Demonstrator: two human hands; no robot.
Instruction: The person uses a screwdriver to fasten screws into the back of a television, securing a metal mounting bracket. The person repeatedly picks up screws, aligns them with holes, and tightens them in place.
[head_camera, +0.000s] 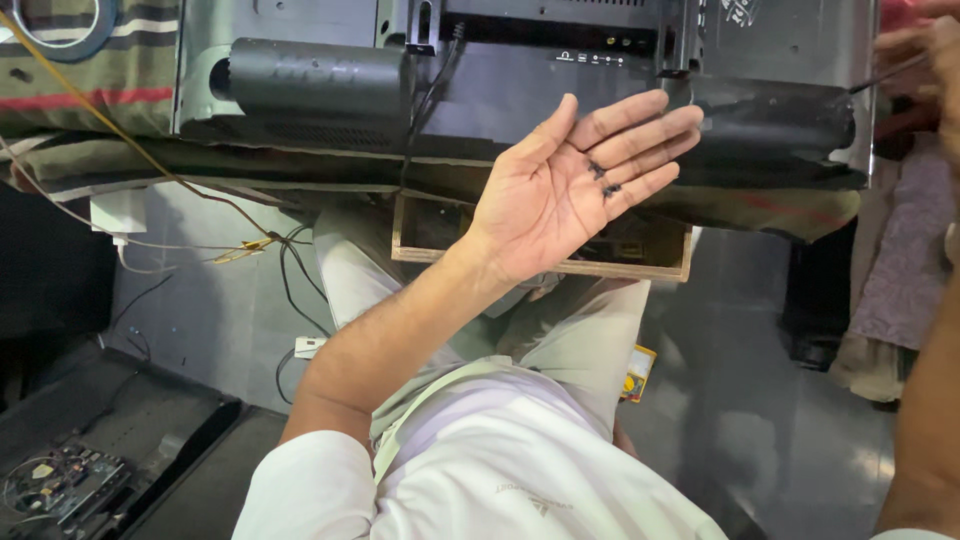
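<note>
My left hand (570, 185) is held flat, palm up, in front of the bench edge. Two small black screws (603, 178) lie on its fingers. My right hand (930, 60) is at the top right corner, partly cut off by the frame, gripping a thin dark screwdriver (885, 74). The screwdriver's tip points at the right black cylindrical speaker (770, 115) on the grey metal back panel (520, 85) of a flat device lying face down. A second black speaker (315, 80) sits at the panel's left.
The device rests on a striped cloth (90, 90) over a bench. An open wooden drawer (640, 268) hangs below the edge. Cables (290, 270) and a white adapter (118, 215) trail at left. A circuit board (60, 485) lies on the floor.
</note>
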